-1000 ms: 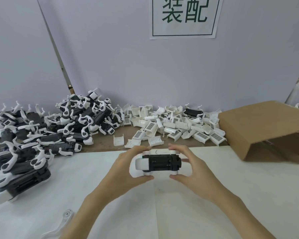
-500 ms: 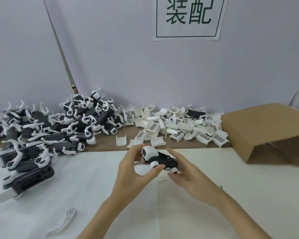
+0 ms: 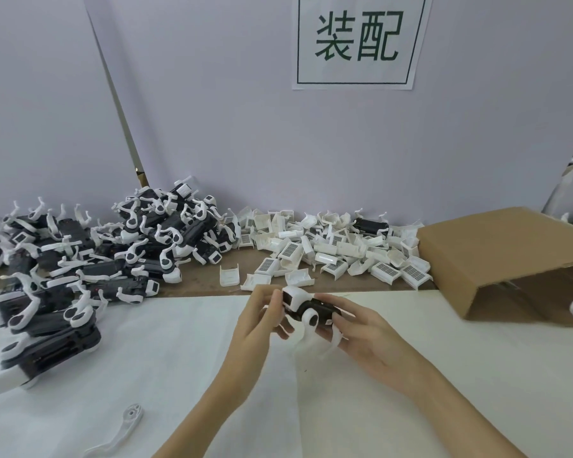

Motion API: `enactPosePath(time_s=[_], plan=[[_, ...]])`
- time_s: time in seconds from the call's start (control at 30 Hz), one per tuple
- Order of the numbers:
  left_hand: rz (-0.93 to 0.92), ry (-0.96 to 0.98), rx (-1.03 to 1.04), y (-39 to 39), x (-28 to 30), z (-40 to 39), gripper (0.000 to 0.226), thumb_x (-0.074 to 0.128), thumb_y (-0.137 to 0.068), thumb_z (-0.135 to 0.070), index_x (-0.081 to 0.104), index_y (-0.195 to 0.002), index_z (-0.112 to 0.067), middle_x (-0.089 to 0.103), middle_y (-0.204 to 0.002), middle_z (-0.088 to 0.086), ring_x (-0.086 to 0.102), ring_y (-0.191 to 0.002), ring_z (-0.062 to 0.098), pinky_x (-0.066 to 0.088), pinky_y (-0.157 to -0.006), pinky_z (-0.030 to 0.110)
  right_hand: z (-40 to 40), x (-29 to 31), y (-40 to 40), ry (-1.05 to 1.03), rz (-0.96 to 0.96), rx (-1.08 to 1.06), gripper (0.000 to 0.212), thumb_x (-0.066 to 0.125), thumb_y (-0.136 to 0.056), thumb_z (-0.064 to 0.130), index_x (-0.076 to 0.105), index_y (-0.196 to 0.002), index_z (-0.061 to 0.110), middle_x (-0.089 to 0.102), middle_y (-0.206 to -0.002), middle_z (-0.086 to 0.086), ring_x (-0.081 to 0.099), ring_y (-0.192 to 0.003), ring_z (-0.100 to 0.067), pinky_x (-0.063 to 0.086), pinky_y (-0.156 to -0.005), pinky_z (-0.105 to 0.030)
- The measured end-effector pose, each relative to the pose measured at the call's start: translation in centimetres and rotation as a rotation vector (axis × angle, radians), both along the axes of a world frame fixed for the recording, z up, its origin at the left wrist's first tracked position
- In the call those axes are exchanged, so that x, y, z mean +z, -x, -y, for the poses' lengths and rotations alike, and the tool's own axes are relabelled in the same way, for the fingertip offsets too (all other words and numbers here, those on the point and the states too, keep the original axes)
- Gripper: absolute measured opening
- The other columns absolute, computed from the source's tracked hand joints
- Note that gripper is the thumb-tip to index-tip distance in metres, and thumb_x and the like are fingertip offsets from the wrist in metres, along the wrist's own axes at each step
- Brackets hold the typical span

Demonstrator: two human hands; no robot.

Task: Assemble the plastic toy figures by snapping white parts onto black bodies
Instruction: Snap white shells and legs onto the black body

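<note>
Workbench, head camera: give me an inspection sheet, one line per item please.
Surface: white sheet over brown table.
Job's things: toy figure in both hands; assembled pile left; loose white parts at the back.
Clutter: stray white arm piece; cardboard box right.
Grippers: left hand and right hand grip the figure.
Cables: nothing seen.
Surroundings: wall sign.

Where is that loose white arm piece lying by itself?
The loose white arm piece lies on the white sheet at lower left, near the person's left forearm, apart from the piles.
</note>
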State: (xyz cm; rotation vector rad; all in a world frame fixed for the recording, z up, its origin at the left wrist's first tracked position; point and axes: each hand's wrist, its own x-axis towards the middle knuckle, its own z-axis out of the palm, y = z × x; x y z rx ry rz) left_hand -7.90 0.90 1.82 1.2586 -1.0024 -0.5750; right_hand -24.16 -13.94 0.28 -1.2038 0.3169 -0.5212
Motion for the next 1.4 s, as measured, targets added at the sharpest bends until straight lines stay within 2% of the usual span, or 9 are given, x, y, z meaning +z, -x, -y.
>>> enactPosePath(time_s=[0.17, 0.3, 0.4, 0.53, 0.8, 0.9, 1.1, 1.27, 1.4], plan=[[0.170, -0.142, 0.142, -1.6, -1.6, 0.6, 0.039, 0.080, -0.086, -0.053, 0.061, -0.114, -0.033, 0.071, -0.092, -0.016, 0.070, -0.079, 0.011, 0.053, -0.069, 0.020, 1.4, 0.8, -1.7, 0.135, -0.141, -0.025, 0.036, 0.066, -0.099, 0.024, 0.067, -0.134, 0.013, 0.066, -0.116, -0.024, 0.066, -0.103, -0.030, 0.058, -0.095, -0.040], [-0.019, -0.191, 0.206, -2.6, -2.5, 0.9, 0.039, 0.084, -0.085, -0.049, 0.062, -0.110, -0.027, 0.074, -0.087, -0.011, 0.075, -0.077, 0.021, 0.059, -0.075, 0.036, 3.3, 0.6, -4.9, 0.378, -0.301, -0.246, 0.028, 0.048, -0.111, 0.030, 0.069, -0.127, 0.022, 0.072, -0.115, -0.013, 0.070, -0.103, -0.030, 0.060, -0.082, -0.034], [-0.100, -0.158, 0.172, -3.3, -2.8, 0.7, 0.054, 0.083, -0.072, -0.056, 0.065, -0.112, -0.024, 0.073, -0.089, -0.012, 0.070, -0.078, 0.016, 0.065, -0.077, 0.036, 5.2, -0.5, -7.5, 0.833, -0.542, -0.513, 0.033, 0.052, -0.106, 0.013, 0.062, -0.137, 0.021, 0.063, -0.120, -0.012, 0.060, -0.113, -0.029, 0.053, -0.095, -0.039], [-0.053, -0.180, 0.139, -3.9, -2.9, 0.5, 0.055, 0.082, -0.073, -0.059, 0.066, -0.114, -0.026, 0.074, -0.095, -0.006, 0.072, -0.079, 0.017, 0.064, -0.086, 0.053, 6.7, -1.7, -8.9, 1.174, -0.819, -0.427, 0.035, 0.061, -0.100, 0.017, 0.062, -0.134, 0.021, 0.044, -0.136, -0.010, 0.040, -0.130, -0.030, 0.037, -0.111, -0.042], [-0.042, -0.177, 0.119, -4.1, -2.9, 0.3, 0.058, 0.080, -0.071, -0.062, 0.064, -0.113, -0.025, 0.074, -0.090, -0.010, 0.072, -0.076, 0.018, 0.063, -0.087, 0.053, 4.9, -0.8, -7.0, 0.810, -0.494, -0.565, 0.017, 0.072, -0.095, 0.024, 0.060, -0.106, 0.021, 0.067, -0.095, 0.005, 0.068, -0.085, -0.018, 0.048, -0.067, -0.017], [0.009, -0.202, 0.083, -4.4, -2.9, 0.3, 0.047, 0.077, -0.073, -0.061, 0.063, -0.109, -0.034, 0.073, -0.090, -0.010, 0.067, -0.077, 0.015, 0.059, -0.075, 0.033, 3.8, -0.4, -5.0, 0.534, -0.346, -0.606, 0.047, 0.085, -0.085, 0.020, 0.056, -0.122, 0.021, 0.070, -0.106, 0.005, 0.071, -0.092, -0.010, 0.050, -0.075, -0.017], [0.107, -0.201, -0.013, -5.0, -2.3, -0.2, 0.031, 0.079, -0.081, -0.051, 0.063, -0.107, -0.045, 0.073, -0.097, -0.010, 0.067, -0.081, 0.009, 0.053, -0.071, 0.022, 2.3, -0.3, -2.6, -0.279, 0.073, -0.410, 0.046, 0.079, -0.082, 0.005, 0.062, -0.124, -0.005, 0.075, -0.109, -0.014, 0.070, -0.098, -0.022, 0.054, -0.085, -0.027], [0.191, -0.186, -0.028, -4.9, -2.3, -0.2, 0.042, 0.080, -0.080, -0.052, 0.060, -0.116, -0.041, 0.071, -0.101, -0.014, 0.065, -0.087, 0.008, 0.053, -0.076, 0.024, 0.9, 0.8, -2.3, -0.085, 0.063, -0.352, 0.040, 0.084, -0.076, 0.027, 0.068, -0.109, 0.010, 0.074, -0.100, -0.007, 0.070, -0.089, -0.021, 0.058, -0.080, -0.028], [0.239, -0.166, -0.036, -4.7, -2.2, -0.1, 0.044, 0.079, -0.079, -0.051, 0.060, -0.118, -0.044, 0.071, -0.106, -0.012, 0.064, -0.092, 0.009, 0.053, -0.073, 0.019, -0.3, 1.1, -2.1, 0.588, -0.160, -0.426, 0.028, 0.083, -0.085, 0.036, 0.072, -0.111, 0.034, 0.072, -0.105, 0.012, 0.068, -0.100, -0.008, 0.057, -0.083, -0.023]])
